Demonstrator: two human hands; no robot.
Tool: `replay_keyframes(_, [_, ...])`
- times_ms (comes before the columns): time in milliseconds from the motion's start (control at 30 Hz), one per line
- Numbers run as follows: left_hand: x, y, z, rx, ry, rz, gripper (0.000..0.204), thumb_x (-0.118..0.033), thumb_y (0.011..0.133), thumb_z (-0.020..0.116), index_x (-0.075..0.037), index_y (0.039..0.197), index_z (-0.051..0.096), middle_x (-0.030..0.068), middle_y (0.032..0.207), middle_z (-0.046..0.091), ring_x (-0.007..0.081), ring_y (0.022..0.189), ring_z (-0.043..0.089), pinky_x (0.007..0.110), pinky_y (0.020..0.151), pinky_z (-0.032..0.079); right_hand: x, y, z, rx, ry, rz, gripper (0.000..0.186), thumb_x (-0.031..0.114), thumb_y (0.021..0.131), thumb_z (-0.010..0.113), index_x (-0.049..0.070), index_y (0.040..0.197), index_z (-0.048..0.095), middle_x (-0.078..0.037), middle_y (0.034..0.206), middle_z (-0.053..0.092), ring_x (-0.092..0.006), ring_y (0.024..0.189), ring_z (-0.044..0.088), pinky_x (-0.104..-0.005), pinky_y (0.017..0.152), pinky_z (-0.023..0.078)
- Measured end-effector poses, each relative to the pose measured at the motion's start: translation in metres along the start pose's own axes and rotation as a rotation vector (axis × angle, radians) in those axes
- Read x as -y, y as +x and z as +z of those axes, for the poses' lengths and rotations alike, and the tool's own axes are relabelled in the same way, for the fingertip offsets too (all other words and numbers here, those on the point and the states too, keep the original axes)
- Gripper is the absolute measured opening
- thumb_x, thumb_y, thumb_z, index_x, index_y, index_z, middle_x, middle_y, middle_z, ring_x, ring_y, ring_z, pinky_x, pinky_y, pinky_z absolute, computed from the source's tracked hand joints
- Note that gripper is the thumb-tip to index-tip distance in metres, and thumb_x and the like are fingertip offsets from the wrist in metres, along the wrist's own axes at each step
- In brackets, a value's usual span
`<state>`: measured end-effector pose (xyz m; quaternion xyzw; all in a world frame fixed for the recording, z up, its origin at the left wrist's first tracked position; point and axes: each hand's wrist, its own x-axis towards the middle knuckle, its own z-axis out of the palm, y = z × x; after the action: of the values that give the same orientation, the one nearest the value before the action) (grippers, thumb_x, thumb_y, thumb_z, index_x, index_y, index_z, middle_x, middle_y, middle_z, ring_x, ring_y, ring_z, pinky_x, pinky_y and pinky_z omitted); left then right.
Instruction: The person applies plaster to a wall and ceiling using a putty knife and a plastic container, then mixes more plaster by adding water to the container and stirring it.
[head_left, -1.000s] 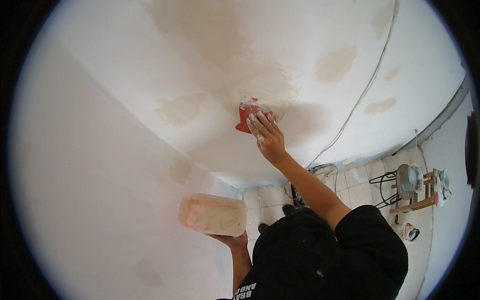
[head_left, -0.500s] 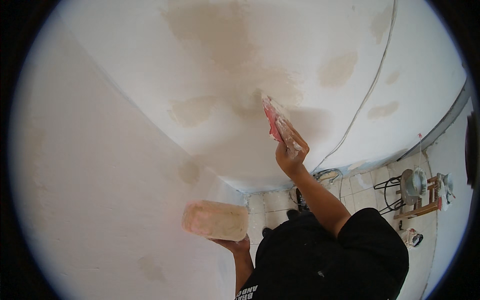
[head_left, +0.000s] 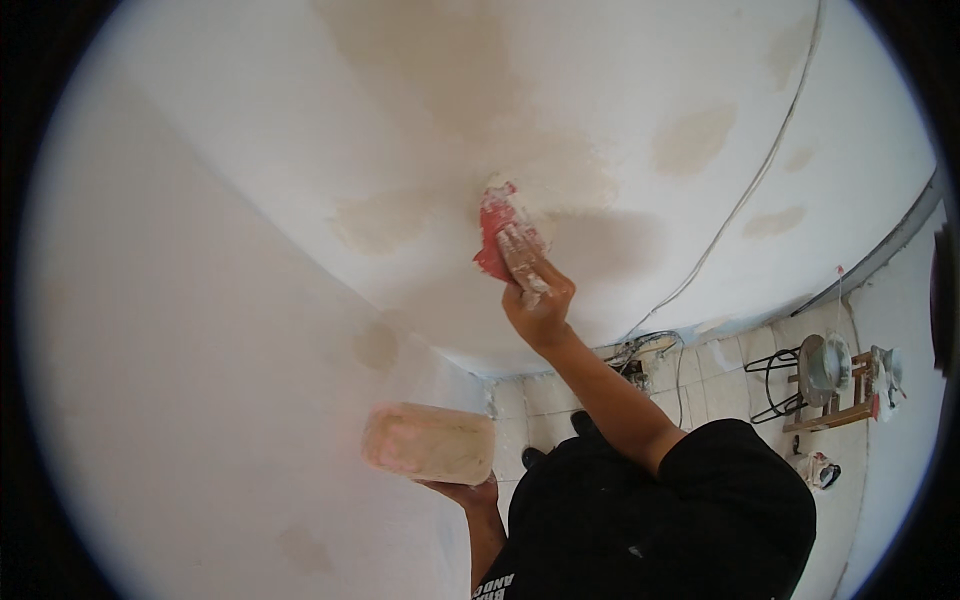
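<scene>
1. My right hand (head_left: 538, 300), just off centre toward three o'clock, grips a red spreader (head_left: 492, 217), fingers laid along its face.
2. The spreader, near centre toward twelve o'clock: half a second earlier narrow and edge-on, it now shows its broad, cream-smeared face.
3. Meaning, as I judge it: the working angle against the wall (head_left: 600, 60) has altered, beside a beige patch (head_left: 575, 180); whether the blade touches, I cannot tell.
4. My left hand (head_left: 472, 492), at six o'clock, holds the pinkish-beige tub (head_left: 430, 443), at seven, nearly unmoved.
</scene>
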<state>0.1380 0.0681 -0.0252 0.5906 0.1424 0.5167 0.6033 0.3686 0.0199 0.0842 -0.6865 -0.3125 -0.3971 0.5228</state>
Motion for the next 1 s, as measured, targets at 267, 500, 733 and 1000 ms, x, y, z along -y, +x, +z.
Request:
replay_keyframes(267, [0.008,0.015,-0.005,-0.040,0.069,-0.064,0.072,-0.060,0.085,0.047,-0.028,0.141,0.017,-0.0007,0.140,0.027,0.0218,0.126,0.034,0.044,0.100,0.040,-0.010,-0.052,0.052,0.146,0.007,-0.020,0.055,-0.011,0.060,0.054,0.008,0.110,0.064,-0.010,0.111,0.063,-0.0261,0.105,0.060,-0.0369,0.088,0.050])
replay_keyframes(500, [0.008,0.024,-0.010,-0.115,-0.183,-0.234,0.068,-0.067,0.086,0.035,-0.028,0.140,0.021,-0.0028,0.139,0.031,0.0220,0.125,0.037,0.043,0.100,0.040,-0.006,-0.033,0.008,-0.057,-0.042,-0.195,0.045,-0.012,0.064,0.052,0.005,0.103,0.067,-0.012,0.104,0.065,-0.0299,0.103,0.061,-0.0419,0.088,0.050])
replay_keyframes(733, [0.014,0.024,-0.016,-0.083,0.019,-0.150,0.064,-0.061,0.088,0.041,-0.027,0.139,0.023,-0.0019,0.136,0.034,0.0208,0.123,0.038,0.041,0.099,0.041,-0.037,0.017,0.005,0.041,-0.298,-0.472,0.036,-0.006,0.068,0.053,0.002,0.101,0.067,-0.012,0.109,0.063,-0.0332,0.109,0.056,-0.0465,0.093,0.045])
replay_keyframes(1000, [0.043,0.024,-0.039,-0.166,-0.621,-0.442,0.062,-0.056,0.088,0.046,-0.025,0.138,0.025,-0.0015,0.134,0.037,0.0209,0.121,0.041,0.040,0.098,0.043,-0.051,0.004,0.012,0.232,-0.542,-0.441,0.040,0.004,0.072,0.057,0.008,0.111,0.063,-0.004,0.117,0.059,-0.0227,0.113,0.053,-0.0373,0.099,0.041])
